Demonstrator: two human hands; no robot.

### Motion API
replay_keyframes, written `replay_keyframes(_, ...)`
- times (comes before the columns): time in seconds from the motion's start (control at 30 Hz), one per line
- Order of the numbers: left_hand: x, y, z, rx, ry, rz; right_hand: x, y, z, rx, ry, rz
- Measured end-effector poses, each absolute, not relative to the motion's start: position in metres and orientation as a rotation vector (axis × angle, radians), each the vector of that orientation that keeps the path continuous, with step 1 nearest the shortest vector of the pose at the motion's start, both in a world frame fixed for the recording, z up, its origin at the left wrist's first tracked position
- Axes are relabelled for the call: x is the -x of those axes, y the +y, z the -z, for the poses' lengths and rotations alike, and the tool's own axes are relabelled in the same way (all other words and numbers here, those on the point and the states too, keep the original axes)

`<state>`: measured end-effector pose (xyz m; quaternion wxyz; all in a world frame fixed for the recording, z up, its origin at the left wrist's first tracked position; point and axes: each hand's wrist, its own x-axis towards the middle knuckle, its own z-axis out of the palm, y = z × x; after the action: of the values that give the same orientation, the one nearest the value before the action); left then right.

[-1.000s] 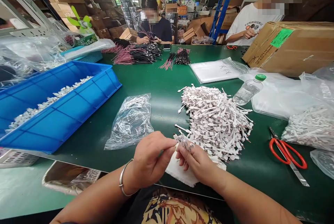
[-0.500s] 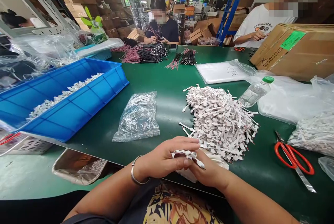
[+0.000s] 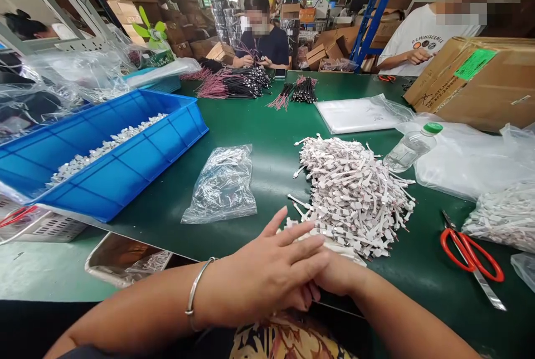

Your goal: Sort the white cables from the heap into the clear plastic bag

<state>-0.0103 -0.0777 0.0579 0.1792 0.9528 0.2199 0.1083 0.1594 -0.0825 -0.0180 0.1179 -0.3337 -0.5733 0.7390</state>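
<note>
- Left hand [image 3: 267, 275]: lay across the right hand, a silver bangle [image 3: 194, 292] on its wrist. Its fingers [image 3: 296, 242] were spread and released, grasping nothing visible, with the tips just at the near edge of the wire pile.
- Right hand [image 3: 336, 275]: lay under the left hand. Its fingers were mostly hidden; whether they grasped anything could not be told.
- Pile of white-tagged wires [image 3: 353, 194]: loose heap on the green workbench [image 3: 267, 125], directly ahead of the hands.
- Clear plastic bag of wires [image 3: 221, 186]: lay left of the pile.
- Blue plastic tray [image 3: 125, 164]: held small white parts, beyond the bag.
- Red-handled scissors [image 3: 470, 256]: lay right of the pile.
- Water bottle [image 3: 412, 147]: green cap, beyond the pile.
- Cardboard carton [image 3: 472, 83]: far right of the bench.
- Co-worker [image 3: 261, 41]: sat across the bench, behind bundles of black and pink wires [image 3: 234, 83].
</note>
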Motion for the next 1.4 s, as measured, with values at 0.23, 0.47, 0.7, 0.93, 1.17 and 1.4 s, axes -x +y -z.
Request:
replay_keyframes(0.23,0.012,-0.078,-0.064,-2.848,0.782,0.156,-0.161,-0.083,0.017,0.924,-1.785,-2.325)
replay_keyframes(0.47,0.011,-0.088,-0.039,-2.822,1.012,0.243,-0.163,-0.082,0.026,0.968,-1.636,-2.312)
replay_keyframes(0.7,0.029,-0.092,-0.024,-2.318,1.156,-0.276,-0.168,-0.083,0.015,0.978,-1.578,-1.925)
replay_keyframes(0.93,0.025,-0.096,-0.021,-1.934,0.833,-0.431,-0.147,-0.094,0.008,0.981,-1.782,-1.417)
replay_keyframes(1.17,0.064,-0.101,-0.019,-2.303,1.473,-0.725,-0.139,-0.093,0.002,1.094,-1.643,-1.293)
replay_keyframes(1.4,0.125,-0.073,0.007,-2.363,2.036,-0.708,-0.115,-0.087,0.005,0.763,-2.110,-1.016)
